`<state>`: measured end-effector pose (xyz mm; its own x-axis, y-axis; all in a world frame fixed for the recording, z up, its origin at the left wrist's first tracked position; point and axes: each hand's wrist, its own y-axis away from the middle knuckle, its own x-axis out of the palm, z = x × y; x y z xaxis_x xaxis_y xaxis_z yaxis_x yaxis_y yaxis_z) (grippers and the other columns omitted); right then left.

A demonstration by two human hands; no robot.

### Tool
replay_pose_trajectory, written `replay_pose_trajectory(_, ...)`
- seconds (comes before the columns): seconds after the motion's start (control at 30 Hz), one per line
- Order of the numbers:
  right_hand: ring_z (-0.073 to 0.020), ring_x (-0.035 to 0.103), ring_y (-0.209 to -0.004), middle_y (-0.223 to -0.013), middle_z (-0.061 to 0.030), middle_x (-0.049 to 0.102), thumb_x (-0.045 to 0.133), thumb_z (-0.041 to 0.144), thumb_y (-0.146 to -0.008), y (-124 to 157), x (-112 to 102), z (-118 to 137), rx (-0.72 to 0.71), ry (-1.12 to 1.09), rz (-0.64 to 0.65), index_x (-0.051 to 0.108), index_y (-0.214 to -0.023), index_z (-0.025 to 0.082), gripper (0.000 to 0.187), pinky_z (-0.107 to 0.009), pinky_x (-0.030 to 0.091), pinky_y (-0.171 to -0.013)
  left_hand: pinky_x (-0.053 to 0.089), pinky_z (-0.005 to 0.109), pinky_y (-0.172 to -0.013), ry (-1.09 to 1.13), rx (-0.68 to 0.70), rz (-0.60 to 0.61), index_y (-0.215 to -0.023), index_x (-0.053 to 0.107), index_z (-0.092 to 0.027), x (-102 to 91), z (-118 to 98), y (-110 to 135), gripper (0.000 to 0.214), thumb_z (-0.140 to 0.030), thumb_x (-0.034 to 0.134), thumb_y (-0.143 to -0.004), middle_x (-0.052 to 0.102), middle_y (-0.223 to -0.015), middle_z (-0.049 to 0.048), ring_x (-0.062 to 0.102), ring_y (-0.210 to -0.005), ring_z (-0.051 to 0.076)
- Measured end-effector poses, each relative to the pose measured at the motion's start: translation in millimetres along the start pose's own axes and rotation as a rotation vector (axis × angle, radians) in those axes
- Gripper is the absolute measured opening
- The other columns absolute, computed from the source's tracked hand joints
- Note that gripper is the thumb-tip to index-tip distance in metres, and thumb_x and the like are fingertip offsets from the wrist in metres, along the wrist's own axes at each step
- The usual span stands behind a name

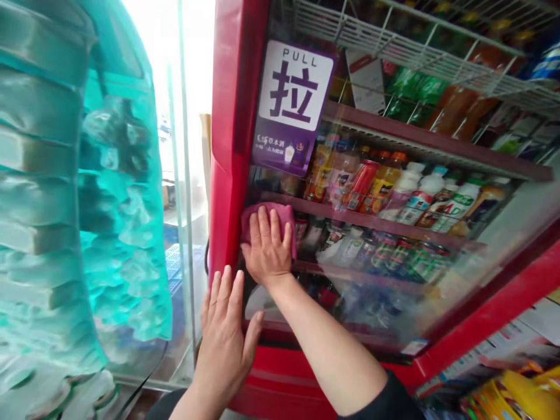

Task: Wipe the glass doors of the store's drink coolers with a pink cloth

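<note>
My right hand [266,245] lies flat with fingers stretched out, pressing a pink cloth [286,219] against the glass door [394,256] of a red drinks cooler [230,146]. My left hand [225,332] rests open and flat on the red door frame near the lower left corner of the glass, just below the right hand. A purple and white "PULL" sign [293,105] is stuck on the glass above the cloth.
Behind the glass, shelves hold several bottles and cans [394,186] under a white wire rack [394,46]. Stacked packs wrapped in teal plastic [65,204] stand at the left. A bright glass doorway [184,146] lies between them. Yellow packets [520,396] sit at the lower right.
</note>
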<state>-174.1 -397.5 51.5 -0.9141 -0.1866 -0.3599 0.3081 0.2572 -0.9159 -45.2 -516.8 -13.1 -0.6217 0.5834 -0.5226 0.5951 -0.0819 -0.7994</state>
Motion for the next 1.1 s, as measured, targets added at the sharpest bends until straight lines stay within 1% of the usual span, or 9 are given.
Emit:
replay_pose_trajectory(0.1,-0.0325,0.023,-0.172,-0.179,-0.017,0.038,0.053,0.037,-0.109,5,13,14,-0.047,-0.009,-0.044,0.042,-0.17,0.01,0.067,-0.058,-0.007,-0.141,0.018,0.053,-0.141,-0.005,-0.017,-0.003,-0.176,0.022,-0.02,-7.0,8,3,0.08,-0.038,0.056,-0.105,0.029,-0.184,0.0157,0.018,-0.174,0.03)
replay_pose_trajectory(0.17,-0.0301,0.024,-0.172,-0.178,-0.0151,0.039,0.051,0.037,-0.11,8,12,6,-0.11,-0.016,-0.035,0.041,-0.17,0.012,0.066,-0.055,-0.008,-0.141,0.019,0.055,-0.141,-0.003,-0.017,-0.001,-0.176,0.022,-0.021,-7.5,9,2,0.081,-0.039,0.056,-0.105,0.028,-0.184,0.0156,0.018,-0.174,0.03)
replay_pose_trajectory(0.33,-0.0252,0.031,-0.17,-0.173,-0.0095,0.051,0.053,0.039,-0.109,28,-21,-63,-0.241,0.02,0.065,0.035,-0.174,0.021,0.07,-0.052,-0.003,-0.142,0.024,0.062,-0.138,0.033,0.003,0.046,-0.176,0.02,-0.022,1.1,-3,3,0.082,-0.04,0.056,-0.106,0.029,-0.183,0.0177,0.021,-0.173,0.033)
replay_pose_trajectory(0.5,-0.0347,0.033,-0.168,-0.169,-0.0205,0.054,0.052,0.045,-0.107,80,-63,-154,-0.043,0.265,-0.059,0.041,-0.171,0.016,0.071,-0.064,0.016,-0.138,0.028,0.066,-0.136,0.059,0.01,0.09,-0.177,0.017,-0.025,6.0,-14,11,0.082,-0.038,0.056,-0.106,0.026,-0.184,0.0171,0.02,-0.173,0.035)
replay_pose_trajectory(0.63,-0.0429,0.026,-0.169,-0.172,-0.0318,0.042,0.041,0.051,-0.109,106,-74,-179,0.251,0.359,-0.131,0.027,-0.174,0.002,0.082,-0.073,0.027,-0.131,0.029,0.067,-0.135,0.049,0.006,0.091,-0.177,0.016,-0.025,2.1,-11,18,0.083,-0.036,0.057,-0.106,0.027,-0.183,0.018,0.02,-0.173,0.035)
replay_pose_trajectory(0.73,-0.0453,0.021,-0.17,-0.175,-0.0344,0.035,0.039,0.05,-0.11,101,-64,-154,0.439,0.333,-0.18,0.02,-0.175,0.0,0.084,-0.078,0.027,-0.129,0.029,0.065,-0.136,0.026,-0.002,0.09,-0.177,0.017,-0.024,-3.6,-5,24,0.083,-0.037,0.057,-0.105,0.029,-0.183,0.0183,0.021,-0.173,0.034)
replay_pose_trajectory(0.83,-0.0457,0.019,-0.171,-0.175,-0.0351,0.035,0.041,0.049,-0.11,90,-42,-108,0.47,0.285,-0.167,0.024,-0.174,-0.001,0.083,-0.079,0.025,-0.129,0.028,0.064,-0.137,-0.006,-0.022,0.097,-0.177,0.017,-0.024,-8.9,1,30,0.083,-0.037,0.057,-0.106,0.028,-0.183,0.0177,0.02,-0.173,0.034)
replay_pose_trajectory(0.97,-0.0401,0.031,-0.168,-0.171,-0.0262,0.048,0.054,0.043,-0.108,81,-3,-34,0.211,0.113,-0.03,0.044,-0.169,0.012,0.069,-0.072,0.015,-0.136,0.026,0.063,-0.137,-0.037,-0.05,0.104,-0.177,0.017,-0.025,-12.6,7,37,0.082,-0.038,0.057,-0.106,0.028,-0.183,0.0177,0.021,-0.173,0.033)
replay_pose_trajectory(1.1,-0.03,0.04,-0.166,-0.174,-0.018,0.047,0.055,0.032,-0.109,77,26,18,-0.053,-0.144,0.157,0.043,-0.17,0.018,0.064,-0.059,0.015,-0.14,0.024,0.062,-0.138,-0.068,-0.062,0.116,-0.177,0.018,-0.025,-14.7,11,41,0.083,-0.038,0.058,-0.105,0.031,-0.182,0.0181,0.021,-0.173,0.033)
